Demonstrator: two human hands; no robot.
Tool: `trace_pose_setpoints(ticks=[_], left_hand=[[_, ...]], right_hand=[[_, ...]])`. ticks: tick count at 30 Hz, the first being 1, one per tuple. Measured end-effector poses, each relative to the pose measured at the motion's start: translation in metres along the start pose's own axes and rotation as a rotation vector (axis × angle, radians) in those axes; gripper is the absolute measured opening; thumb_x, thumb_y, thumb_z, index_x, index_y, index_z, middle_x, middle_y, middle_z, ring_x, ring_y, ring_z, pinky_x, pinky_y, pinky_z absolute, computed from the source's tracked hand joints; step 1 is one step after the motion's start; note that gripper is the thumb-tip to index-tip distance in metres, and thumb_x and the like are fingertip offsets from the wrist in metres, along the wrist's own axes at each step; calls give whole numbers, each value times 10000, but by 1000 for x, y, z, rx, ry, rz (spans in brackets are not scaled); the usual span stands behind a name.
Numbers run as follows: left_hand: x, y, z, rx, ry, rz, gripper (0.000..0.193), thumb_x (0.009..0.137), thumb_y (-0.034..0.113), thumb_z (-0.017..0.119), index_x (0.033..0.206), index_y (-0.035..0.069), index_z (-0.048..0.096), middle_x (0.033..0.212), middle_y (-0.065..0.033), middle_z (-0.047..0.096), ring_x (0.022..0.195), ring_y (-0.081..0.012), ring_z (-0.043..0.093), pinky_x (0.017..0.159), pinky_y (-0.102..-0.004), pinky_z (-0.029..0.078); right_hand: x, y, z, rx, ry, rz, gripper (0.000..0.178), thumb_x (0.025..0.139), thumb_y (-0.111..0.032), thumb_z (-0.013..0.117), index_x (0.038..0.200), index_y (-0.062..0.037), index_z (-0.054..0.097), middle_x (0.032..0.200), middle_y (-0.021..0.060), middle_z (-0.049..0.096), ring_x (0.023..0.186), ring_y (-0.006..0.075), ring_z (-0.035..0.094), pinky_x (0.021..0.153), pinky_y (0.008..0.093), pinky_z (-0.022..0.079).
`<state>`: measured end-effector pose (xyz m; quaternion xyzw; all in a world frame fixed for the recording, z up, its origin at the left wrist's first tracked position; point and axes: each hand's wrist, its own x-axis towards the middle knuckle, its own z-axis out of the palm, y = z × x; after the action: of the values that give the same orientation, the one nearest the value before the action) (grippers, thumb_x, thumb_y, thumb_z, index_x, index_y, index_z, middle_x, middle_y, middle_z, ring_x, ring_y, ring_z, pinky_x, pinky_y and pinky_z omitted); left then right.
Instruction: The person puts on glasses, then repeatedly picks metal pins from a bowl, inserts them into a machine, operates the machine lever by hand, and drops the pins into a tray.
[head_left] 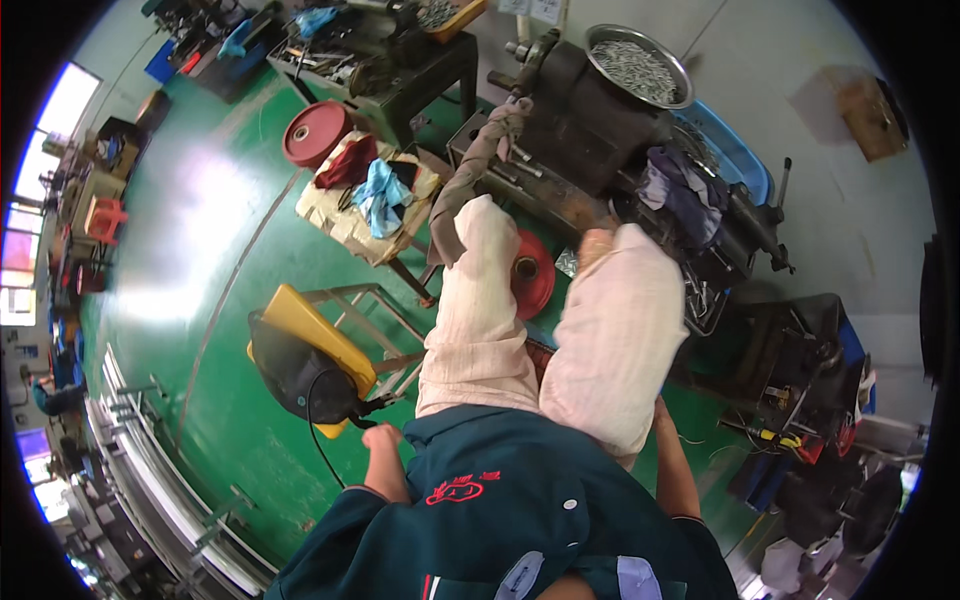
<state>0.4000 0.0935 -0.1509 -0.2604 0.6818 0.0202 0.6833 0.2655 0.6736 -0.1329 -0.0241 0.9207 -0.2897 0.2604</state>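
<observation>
My left hand is low at my left side, next to the end of a black rounded thing with a thin cable. Its fingers look curled; what they hold, if anything, I cannot make out. The black thing leans against a yellow chair with a metal frame. My right hand hangs at my right side, mostly hidden behind my pale trouser leg; its fingers do not show. Ahead of my legs is a dark machine with a cloth-wrapped lever.
On the machine sit a metal bowl of small metal parts, a blue tray and a dark cloth. A padded stool bears a light blue cloth. Red drums and a tool cart stand nearby. Long metal bars lie at left.
</observation>
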Motion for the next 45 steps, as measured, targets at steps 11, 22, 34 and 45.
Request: trace_pose_setpoints(ticks=[11, 22, 34, 45], left_hand=[[-161, 18, -80, -299, 6, 269, 418, 781, 280, 462, 1174, 144, 418, 1161, -22, 438, 1058, -198, 402, 875, -405, 328], [-296, 74, -173, -537, -107, 671, 466, 819, 239, 449, 1242, 106, 307, 1265, -53, 299, 1159, -220, 278, 951, -406, 239], [-375, 164, -388, -1256, -17, 1123, 535, 861, 194, 434, 1317, 66, 186, 1379, -88, 147, 1270, -244, 143, 1035, -408, 142], [-177, 151, -251, -1125, 274, 986, 389, 821, 259, 465, 1143, 65, 368, 1181, -107, 344, 1089, -252, 329, 916, -372, 268]], right_hand=[[-4, -72, -19, 485, 57, 590, 524, 725, -531, 564, 760, -8, 573, 592, 55, 539, 479, 147, 517, 417, 274, 400], [10, -17, 46, 1357, -145, 653, 823, 720, -730, 295, 1124, -47, 512, 1026, 94, 574, 834, 188, 561, 738, 304, 449], [133, -177, 88, 1737, -254, 1071, 793, 722, -712, 304, 1100, -41, 494, 980, 112, 586, 814, 258, 575, 727, 393, 463], [73, 17, 10, 1459, -34, 677, 650, 766, -598, 386, 1059, -34, 519, 949, 112, 596, 791, 249, 580, 700, 384, 464]])
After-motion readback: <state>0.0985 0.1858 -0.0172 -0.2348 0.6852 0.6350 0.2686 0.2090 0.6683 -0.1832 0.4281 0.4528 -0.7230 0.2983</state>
